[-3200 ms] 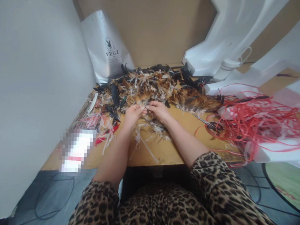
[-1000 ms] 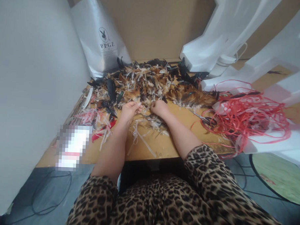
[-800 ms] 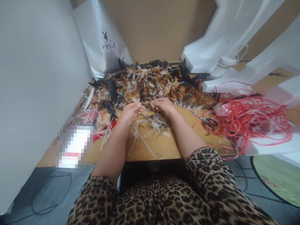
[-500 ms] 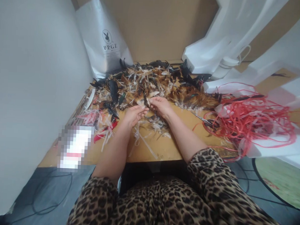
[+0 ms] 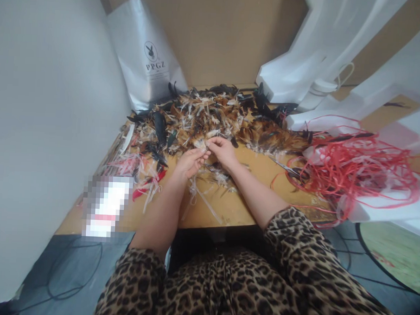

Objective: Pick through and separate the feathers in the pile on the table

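Observation:
A wide heap of brown, black and white feathers (image 5: 211,118) covers the back of the wooden table (image 5: 251,171). My left hand (image 5: 191,161) and my right hand (image 5: 222,149) meet at the heap's near edge. Their fingertips are pinched together on a small bunch of pale feathers (image 5: 201,144). Loose white strips and feather scraps (image 5: 203,194) lie under my wrists.
A tangle of red string (image 5: 352,168) fills the right side, with scissors (image 5: 288,169) at its left edge. A silver bag (image 5: 148,57) leans at the back left. White foam pieces (image 5: 304,73) stand at the back right. A white wall runs along the left.
My hands were apart on the table one second ago. They have come together, lifted slightly and now pinch a small bunch of feathers at the heap's edge.

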Available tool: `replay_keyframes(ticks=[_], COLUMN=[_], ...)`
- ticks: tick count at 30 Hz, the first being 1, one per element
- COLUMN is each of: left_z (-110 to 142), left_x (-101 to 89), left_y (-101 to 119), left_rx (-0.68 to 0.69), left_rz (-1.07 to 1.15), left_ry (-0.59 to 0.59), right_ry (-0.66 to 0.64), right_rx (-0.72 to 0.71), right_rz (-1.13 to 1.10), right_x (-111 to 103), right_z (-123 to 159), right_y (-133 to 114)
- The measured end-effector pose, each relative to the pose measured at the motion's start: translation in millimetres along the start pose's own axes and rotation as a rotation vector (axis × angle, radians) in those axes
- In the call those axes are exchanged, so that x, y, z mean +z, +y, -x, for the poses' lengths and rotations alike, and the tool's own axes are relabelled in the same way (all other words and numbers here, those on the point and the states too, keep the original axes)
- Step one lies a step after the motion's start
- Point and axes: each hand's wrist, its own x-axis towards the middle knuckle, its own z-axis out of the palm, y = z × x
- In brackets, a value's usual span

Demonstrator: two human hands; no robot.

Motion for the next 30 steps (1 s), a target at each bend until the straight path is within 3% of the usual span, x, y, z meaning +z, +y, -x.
replay_keyframes(ticks=[11, 15, 19, 24, 27, 30], left_z=[0, 1, 3, 6, 7, 5], left_x=[-1.8, -4.1, -5.1, -2.3, -1.2, -2.1], left_y=[2, 3, 4, 5, 6, 6], left_rx=[0.044, 0.07, 0.073, 0.071, 0.07, 0.081], left_rz=[-0.024, -0.07, -0.088, -0.109, -0.107, -0.095], left_ry=[0.029, 0.029, 0.001, -0.01, -0.018, 0.006], right_ry=[-0.039, 0.045, 0.11, -0.027, -0.008, 0.074], right_rx=[-0.108, -0.142, -0.315, -0.495, -0.446, -0.221], right_rz=[0.145, 0.21, 0.46, 0.816, 0.791, 0.463], right_x=[-2, -10, -24, -31, -28, -26], right_z=[0, -4, -7, -2, -3, -9], right_y=[-1, -5, -11, -14, -12, -9])
